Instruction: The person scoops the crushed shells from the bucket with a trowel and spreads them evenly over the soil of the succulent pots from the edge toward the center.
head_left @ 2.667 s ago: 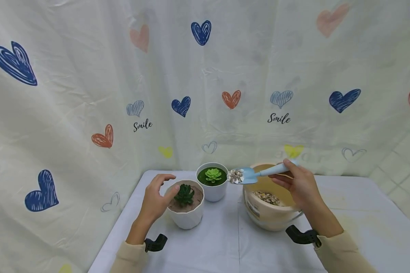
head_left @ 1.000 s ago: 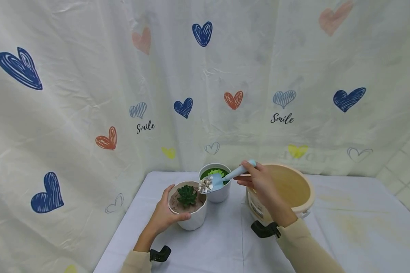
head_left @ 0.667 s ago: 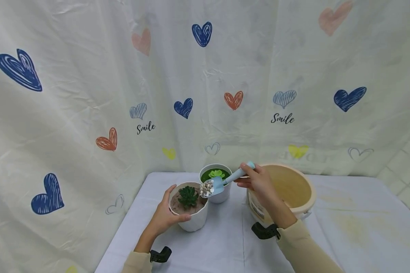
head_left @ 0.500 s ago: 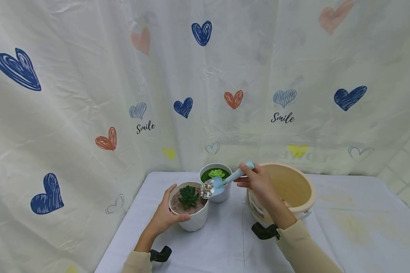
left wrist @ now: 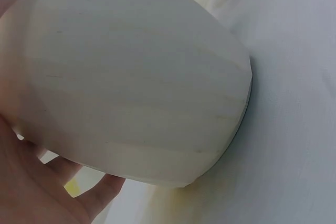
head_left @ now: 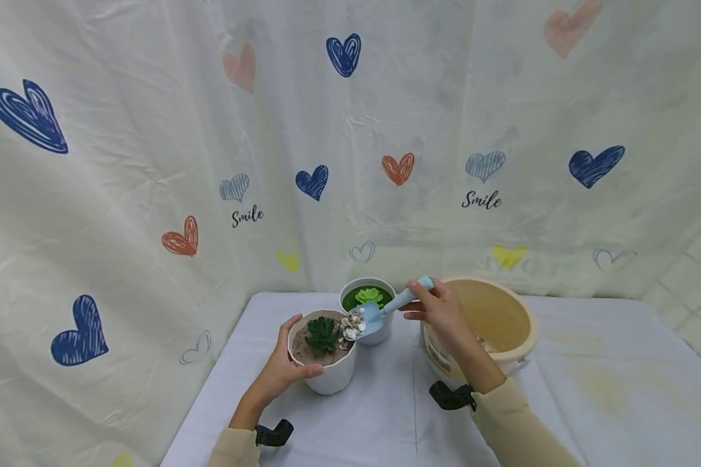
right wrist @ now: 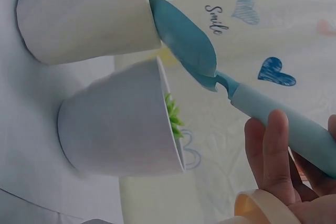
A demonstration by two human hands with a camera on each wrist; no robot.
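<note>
My left hand (head_left: 280, 368) grips the near-left side of a white faceted flower pot (head_left: 334, 379), thumb in front and fingers round the far side. In the pot a dark green succulent (head_left: 321, 335) stands in brownish soil. My right hand (head_left: 441, 313) holds a light blue hand trowel (head_left: 405, 299) by its handle. The trowel's blade tilts down over the pot's right rim, and shell-like pebbles (head_left: 351, 326) lie on its tip and on the soil beside the succulent. In the right wrist view the blade (right wrist: 186, 40) meets the rim.
A second white pot (head_left: 376, 335) with a light green succulent (head_left: 368, 296) stands just behind, partly under the trowel. At the right, a cream bucket (head_left: 522, 321) stands behind my right forearm, with some pebbles inside. A white cloth covers the table (head_left: 380, 421); a heart-printed curtain (head_left: 420, 117) hangs behind.
The loaded trowel has moved left from over the bucket to the pot's rim. My left hand has taken hold of the pot. In the last half second, some pebbles have slid onto the soil.
</note>
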